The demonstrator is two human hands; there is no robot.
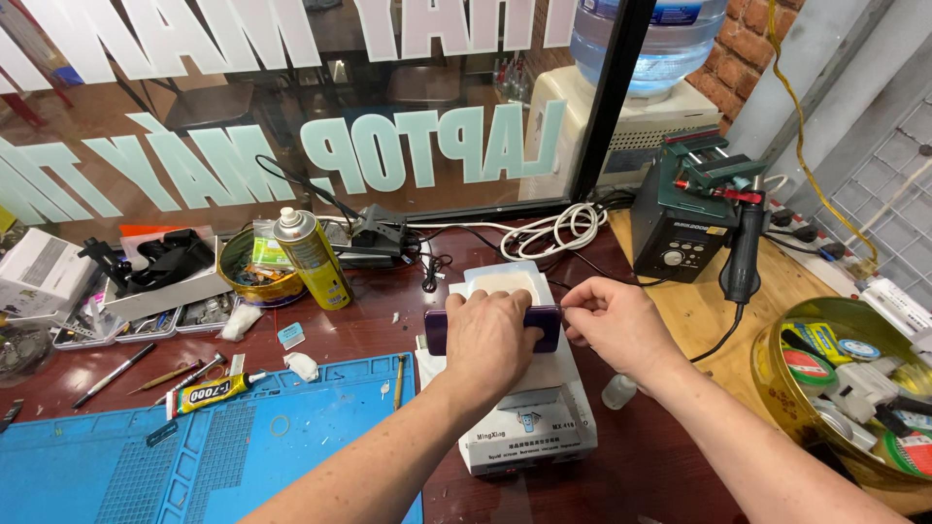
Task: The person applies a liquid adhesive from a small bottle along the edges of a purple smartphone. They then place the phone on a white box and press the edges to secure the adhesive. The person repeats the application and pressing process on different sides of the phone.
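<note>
Dark red wood is the desk (369,320) under your arms, and the largest thing lying on it is the blue work mat (243,446) at seven o'clock. Next in size comes the white heating machine (519,408) at the centre, just right of the mat. Across its top lies a purple phone (544,325), set crosswise, and that is what both your hands are on.

Your left hand (490,340) lies flat over the phone's middle, fingers curled over the far edge, pressing it down rather than closing round it. Your right hand (616,325) is at the phone's right end, at three o'clock from the left one, thumb and forefinger pinched together at that end; whether something thin sits between them, you cannot tell from here.

At one o'clock stands a dark green soldering station (680,223), with its black handle hanging down. At four o'clock a round tin (777,383) holds tape rolls. At ten o'clock a yellow spray can (313,257) stands upright, and a small yellow glue tube (209,393) lies on the mat's top edge.
</note>
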